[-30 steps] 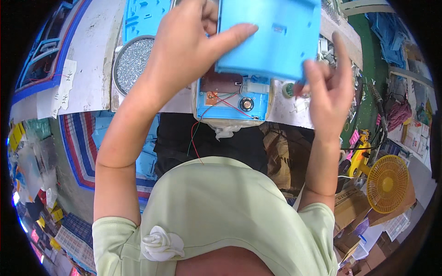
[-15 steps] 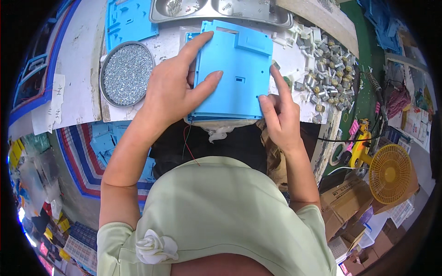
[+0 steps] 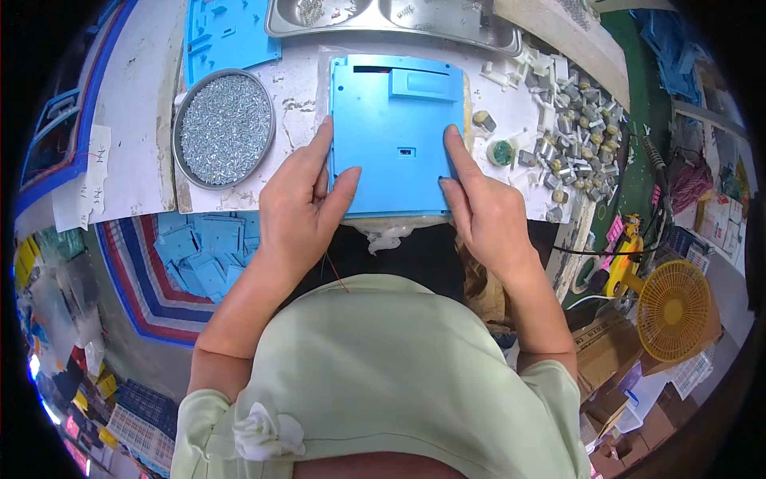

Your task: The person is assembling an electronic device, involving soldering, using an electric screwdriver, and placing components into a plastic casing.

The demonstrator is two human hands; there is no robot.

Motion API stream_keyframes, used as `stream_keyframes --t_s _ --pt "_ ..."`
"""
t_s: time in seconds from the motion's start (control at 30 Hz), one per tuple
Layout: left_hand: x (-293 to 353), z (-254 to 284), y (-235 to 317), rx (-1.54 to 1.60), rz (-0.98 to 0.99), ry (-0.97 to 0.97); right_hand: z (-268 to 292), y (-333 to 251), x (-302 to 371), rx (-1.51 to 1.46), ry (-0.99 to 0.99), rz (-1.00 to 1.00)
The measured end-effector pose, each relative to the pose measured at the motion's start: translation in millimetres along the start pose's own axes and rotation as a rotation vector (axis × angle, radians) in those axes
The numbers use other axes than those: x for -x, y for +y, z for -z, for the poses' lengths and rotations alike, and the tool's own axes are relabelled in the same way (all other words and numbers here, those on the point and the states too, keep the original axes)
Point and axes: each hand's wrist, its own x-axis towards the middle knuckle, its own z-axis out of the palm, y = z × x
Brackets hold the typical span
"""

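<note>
- A squarish light-blue plastic panel is marked by a dark slot and raised block.
- On the white worktop, its sides are clasped by left grip and right grip.

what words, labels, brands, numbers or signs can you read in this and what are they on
Nothing reads clearly enough to quote.
Paper strip, left: dark marks, too small to be sure of.
Cardboard box, lower right: dark print, too blurred.
Papers, right: any print too small.
Blue cover, centre: no lettering seen.
</note>
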Motion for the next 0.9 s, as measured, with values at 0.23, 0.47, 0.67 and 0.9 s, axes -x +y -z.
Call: stream_keyframes --t_s 0.23,0.47,0.67,0.9 --pt "-3 18 -15 0.511 0.228 -0.214 14 8 -13 -0.020 -0.084 0.098" --pt "3 28 -26 0.716 0.153 -0.420 18 14 -12 -0.103 -0.169 0.117" --pt "3 29 -33 0.691 0.145 -0.471 13 19 -14 0.027 -0.139 0.343" --pt "0 34 -30 0.506 0.070 -0.440 14 5 -11 0.129 -0.230 0.187"
